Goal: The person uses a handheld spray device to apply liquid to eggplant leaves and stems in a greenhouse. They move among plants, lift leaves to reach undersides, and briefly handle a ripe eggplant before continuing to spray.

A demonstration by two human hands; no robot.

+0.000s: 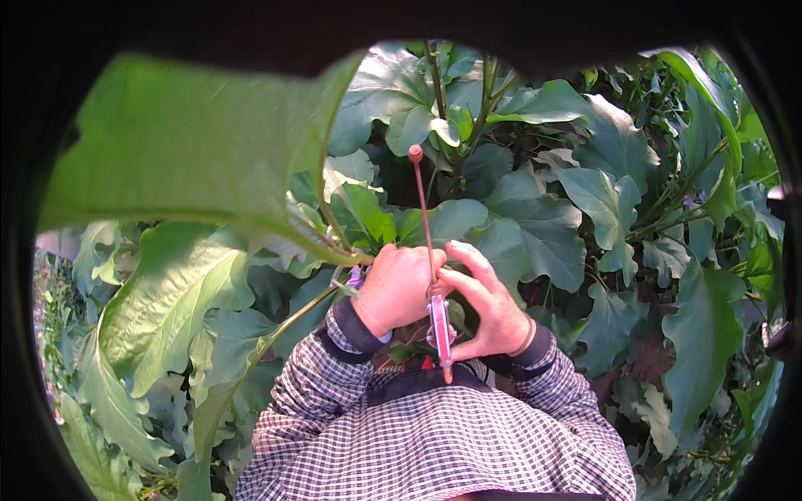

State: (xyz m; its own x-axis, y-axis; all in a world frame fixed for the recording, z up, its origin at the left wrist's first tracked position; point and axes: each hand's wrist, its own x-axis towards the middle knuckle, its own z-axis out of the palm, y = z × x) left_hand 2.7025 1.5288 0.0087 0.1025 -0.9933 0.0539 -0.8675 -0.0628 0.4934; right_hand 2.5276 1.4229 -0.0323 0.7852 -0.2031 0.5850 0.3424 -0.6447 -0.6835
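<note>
Before my chest is a slender hand tool with a pink-and-white striped body and a long thin red rod ending in a small round knob. My left hand is curled, back of the hand up, just left of the rod's base; what lies inside its fingers is hidden. On the tool's other side my right hand is curved, thumb and fingers spread apart. Its fingertips are close to the rod and its thumb close to the striped body; whether they grip it is unclear. A purple flower sits beside my left wrist.
Broad-leaved plants, apparently eggplants, surround me. A large near leaf covers the upper left, its stalk reaching towards my left hand. A long stem slants past my left sleeve. Upright stems rise ahead, and lobed leaves crowd the right.
</note>
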